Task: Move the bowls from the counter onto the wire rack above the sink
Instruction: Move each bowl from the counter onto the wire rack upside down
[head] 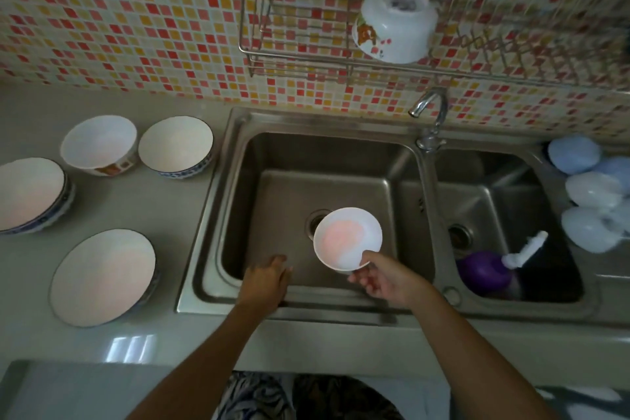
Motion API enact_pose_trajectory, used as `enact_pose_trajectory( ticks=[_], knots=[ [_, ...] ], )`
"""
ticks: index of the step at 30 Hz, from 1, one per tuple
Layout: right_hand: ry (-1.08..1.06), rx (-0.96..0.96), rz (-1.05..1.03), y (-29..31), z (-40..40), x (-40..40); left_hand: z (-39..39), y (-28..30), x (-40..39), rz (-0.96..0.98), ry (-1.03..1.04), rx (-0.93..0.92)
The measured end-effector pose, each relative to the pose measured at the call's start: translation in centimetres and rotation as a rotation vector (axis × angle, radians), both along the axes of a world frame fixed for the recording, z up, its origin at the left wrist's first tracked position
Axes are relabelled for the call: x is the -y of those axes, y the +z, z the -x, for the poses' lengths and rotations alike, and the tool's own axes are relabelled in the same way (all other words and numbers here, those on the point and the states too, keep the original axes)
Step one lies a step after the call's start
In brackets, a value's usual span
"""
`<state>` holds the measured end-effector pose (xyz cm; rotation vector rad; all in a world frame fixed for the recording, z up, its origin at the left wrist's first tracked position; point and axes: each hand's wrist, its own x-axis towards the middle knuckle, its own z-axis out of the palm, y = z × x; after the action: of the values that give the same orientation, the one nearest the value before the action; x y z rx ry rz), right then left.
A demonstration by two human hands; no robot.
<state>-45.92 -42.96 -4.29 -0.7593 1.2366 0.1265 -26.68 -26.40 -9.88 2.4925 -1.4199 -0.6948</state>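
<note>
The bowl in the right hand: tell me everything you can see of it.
The small white bowl looks ceramic or plastic, glossy, with a pinkish tint inside, and appears empty. It is upright, tilted slightly, held over the left sink basin near the drain. The right hand pinches its near rim, thumb inside. Nothing else touches it.

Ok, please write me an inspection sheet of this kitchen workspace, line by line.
Surface: grey stone counter beside a steel double sink.
Job's things: four white ceramic bowls on the counter; one white flowered bowl upside down on the wire rack; one small white bowl held above the left basin.
Clutter: purple pump bottle in the right basin; pale blue plastic lids.
Grippers: right hand grips the small bowl's rim; left hand rests on the sink edge.
Cables: nothing seen.
Surroundings: mosaic tile wall, chrome tap.
</note>
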Motion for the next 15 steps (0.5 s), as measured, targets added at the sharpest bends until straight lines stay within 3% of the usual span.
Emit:
enact_pose_trajectory(
  ticks=[7,15],
  knots=[
    [-0.006,0.087,0.090,-1.2,-0.8,0.9,0.4,-0.5,-1.1,-0.015,0.028,0.066],
    [0.018,0.043,0.254,-2.2,-1.9,0.5,0.3,-0.9,-0.7,-0.039,0.060,0.051]
  ],
)
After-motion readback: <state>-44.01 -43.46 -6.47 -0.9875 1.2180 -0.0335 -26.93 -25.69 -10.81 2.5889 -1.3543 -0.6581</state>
